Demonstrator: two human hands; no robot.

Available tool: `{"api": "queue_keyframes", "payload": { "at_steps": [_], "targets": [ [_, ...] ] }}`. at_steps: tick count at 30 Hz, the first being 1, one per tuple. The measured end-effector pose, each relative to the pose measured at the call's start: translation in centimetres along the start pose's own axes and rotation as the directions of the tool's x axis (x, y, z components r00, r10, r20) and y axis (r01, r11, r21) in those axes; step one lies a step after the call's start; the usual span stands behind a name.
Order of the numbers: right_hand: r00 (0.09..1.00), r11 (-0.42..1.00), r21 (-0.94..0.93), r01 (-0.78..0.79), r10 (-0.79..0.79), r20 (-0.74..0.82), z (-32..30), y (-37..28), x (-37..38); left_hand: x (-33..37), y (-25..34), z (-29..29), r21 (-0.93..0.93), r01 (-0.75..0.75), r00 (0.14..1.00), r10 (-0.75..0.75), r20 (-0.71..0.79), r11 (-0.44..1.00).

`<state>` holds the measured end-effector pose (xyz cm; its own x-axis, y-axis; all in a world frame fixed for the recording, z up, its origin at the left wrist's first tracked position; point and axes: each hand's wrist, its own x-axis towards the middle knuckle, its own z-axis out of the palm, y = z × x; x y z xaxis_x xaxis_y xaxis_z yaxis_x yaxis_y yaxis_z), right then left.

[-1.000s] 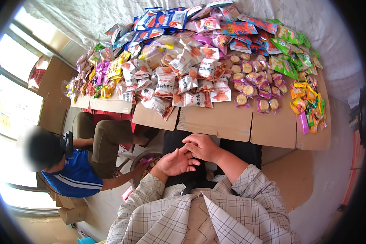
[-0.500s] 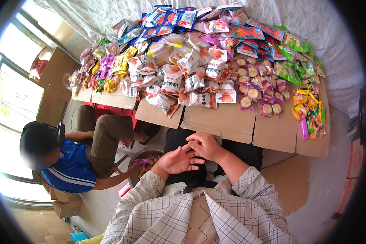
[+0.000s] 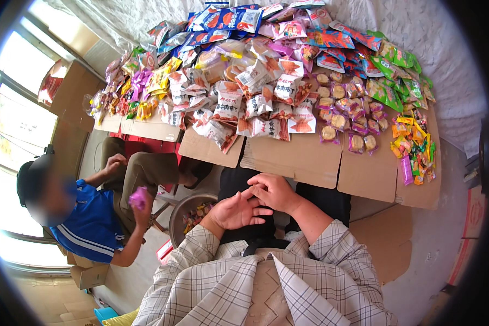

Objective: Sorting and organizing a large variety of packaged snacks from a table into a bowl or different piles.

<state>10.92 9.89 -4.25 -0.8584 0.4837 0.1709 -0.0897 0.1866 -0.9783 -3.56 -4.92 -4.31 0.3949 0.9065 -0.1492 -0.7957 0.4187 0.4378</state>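
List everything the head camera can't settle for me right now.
All in the head view:
Some fingertips of the left hand: hidden by the right hand.
The right side of the grey basin: behind the left sleeve and hand.
The purple item in the co-worker's hand: too small and blurred to identify.
Packets under the white-and-red packets: covered.
The yellow thing: cut off by the lower edge.

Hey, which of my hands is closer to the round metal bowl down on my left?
Your left. The left hand, palm up, is just to the right of the metal bowl in view; the right hand is farther right, touching the left.
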Motion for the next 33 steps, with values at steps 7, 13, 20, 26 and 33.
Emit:
{"api": "queue_keyframes", "payload": {
  "at_steps": [7, 13, 20, 26, 33],
  "targets": [
    [1.000, 0.999, -0.050, 0.000, 0.001, 0.021, -0.06, 0.15, 0.05, 0.06, 0.03, -0.05, 0.003, -0.004, 1.000, 0.004, -0.003, 1.000],
    [0.999, 0.998, -0.054, -0.011, 0.013, 0.039, -0.15, 0.34, 0.06, 0.15, 0.01, -0.10, 0.002, -0.006, 1.000, 0.006, -0.005, 1.000],
    [0.999, 0.998, -0.066, 0.014, -0.012, 0.032, -0.20, 0.23, 0.08, 0.23, 0.11, -0.01, 0.007, -0.005, 1.000, 0.005, -0.007, 1.000],
    [0.999, 0.998, -0.069, 0.005, -0.002, 0.037, -0.22, 0.12, 0.12, 0.23, 0.18, 0.08, 0.004, -0.010, 1.000, 0.010, -0.003, 1.000],
    [0.999, 0.998, -0.066, 0.005, -0.002, 0.040, -0.16, 0.20, 0.16, 0.21, 0.17, -0.05, -0.008, -0.005, 1.000, 0.005, -0.005, 1.000]
  ]
}}
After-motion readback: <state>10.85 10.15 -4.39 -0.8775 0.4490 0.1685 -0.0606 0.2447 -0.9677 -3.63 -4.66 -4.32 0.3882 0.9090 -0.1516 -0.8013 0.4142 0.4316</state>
